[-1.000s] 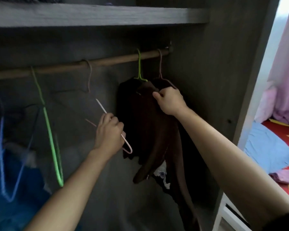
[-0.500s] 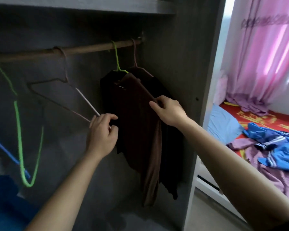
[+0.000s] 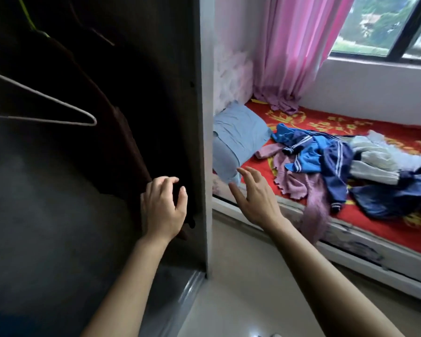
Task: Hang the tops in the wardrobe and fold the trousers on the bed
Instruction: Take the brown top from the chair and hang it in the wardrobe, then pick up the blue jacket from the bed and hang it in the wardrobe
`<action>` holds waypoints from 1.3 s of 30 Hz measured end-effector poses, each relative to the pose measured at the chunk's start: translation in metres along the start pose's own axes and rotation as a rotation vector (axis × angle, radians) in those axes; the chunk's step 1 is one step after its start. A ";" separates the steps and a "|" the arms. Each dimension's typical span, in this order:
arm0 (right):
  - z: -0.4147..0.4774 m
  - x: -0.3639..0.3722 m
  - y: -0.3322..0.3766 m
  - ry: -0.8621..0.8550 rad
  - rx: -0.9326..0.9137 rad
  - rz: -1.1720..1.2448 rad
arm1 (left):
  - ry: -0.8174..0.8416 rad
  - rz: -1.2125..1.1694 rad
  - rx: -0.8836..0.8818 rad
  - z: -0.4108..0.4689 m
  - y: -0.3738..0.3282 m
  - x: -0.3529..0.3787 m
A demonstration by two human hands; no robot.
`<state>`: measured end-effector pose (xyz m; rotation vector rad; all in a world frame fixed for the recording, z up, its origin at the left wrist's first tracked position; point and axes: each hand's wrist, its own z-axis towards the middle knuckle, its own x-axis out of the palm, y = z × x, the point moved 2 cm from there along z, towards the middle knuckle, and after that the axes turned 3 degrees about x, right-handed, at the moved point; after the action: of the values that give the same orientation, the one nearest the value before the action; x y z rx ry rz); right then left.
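Where the top (image 3: 123, 144) hangs, the left hand (image 3: 163, 210) curls against it, grip unclear. The right hand (image 3: 255, 200) spreads empty near the clothes (image 3: 326, 161).

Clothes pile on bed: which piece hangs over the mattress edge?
The mauve ribbed garment: its end droops past the bed edge. The blue striped jacket, pale knit and dark denim lie fully on it.

A dark brown top (image 3: 122, 132) hangs limp inside the wardrobe (image 3: 180, 105), close to its right wall, beside a bare white hanger (image 3: 58, 100). On the red, yellow-patterned bed (image 3: 326, 120) lies a crumpled heap: a blue white-striped garment (image 3: 326, 154), a pale garment (image 3: 374, 154), and a mauve garment (image 3: 299, 178) trailing over the edge.
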<state>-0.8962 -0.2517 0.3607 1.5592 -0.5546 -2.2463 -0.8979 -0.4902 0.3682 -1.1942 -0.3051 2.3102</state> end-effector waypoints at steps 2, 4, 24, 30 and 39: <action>-0.005 -0.003 -0.037 -0.019 0.024 -0.039 | 0.077 0.020 0.025 -0.007 -0.026 0.029; -0.009 -0.008 -0.077 -0.035 0.044 -0.071 | 0.149 0.040 0.034 -0.008 -0.055 0.063; 0.016 -0.102 -0.513 0.250 0.616 -0.271 | 0.877 0.138 0.118 0.043 -0.301 0.446; 0.088 -0.079 -0.574 0.322 0.715 -0.273 | 0.996 0.109 0.123 0.109 -0.295 0.556; 0.204 -0.046 -0.649 0.428 0.842 -0.267 | 1.123 0.060 0.185 0.210 -0.306 0.689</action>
<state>-1.1130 0.3542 0.1365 2.5517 -1.3264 -1.8162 -1.2925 0.1466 0.1429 -2.1440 0.3462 1.3339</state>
